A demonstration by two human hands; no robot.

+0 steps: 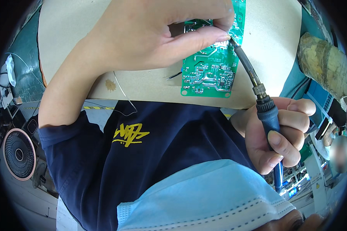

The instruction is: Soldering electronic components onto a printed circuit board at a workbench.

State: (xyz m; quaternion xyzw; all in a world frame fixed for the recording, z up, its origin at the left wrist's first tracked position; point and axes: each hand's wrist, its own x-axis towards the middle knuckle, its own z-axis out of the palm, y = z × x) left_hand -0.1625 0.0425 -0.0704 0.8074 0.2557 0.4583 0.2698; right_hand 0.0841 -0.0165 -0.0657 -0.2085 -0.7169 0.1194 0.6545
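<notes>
A green circuit board (pixel 208 73) lies on the brown work surface with its small parts and solder joints showing. Over its upper part, my left hand (pixel 154 34) is closed in a pinch, thumb against forefinger. Thin silvery solder wire (pixel 121 86) trails from beneath this hand and hangs past the near table edge; its end at the fingertips is hidden. My right hand (pixel 285 131) wraps around the blue handle of a soldering iron (pixel 268 109). The iron slants up to the left, its tip close to my left thumb, at the board. Short dark wire ends (pixel 174 76) stick out beside the board.
Brown board (pixel 142 84) covers the bench, with a stain near its front edge. To the right are a taped, rounded bundle (pixel 323 65) and a blue box (pixel 319 101). A round fan (pixel 19 154) stands at lower left. Another person (pixel 337 152) is at far right.
</notes>
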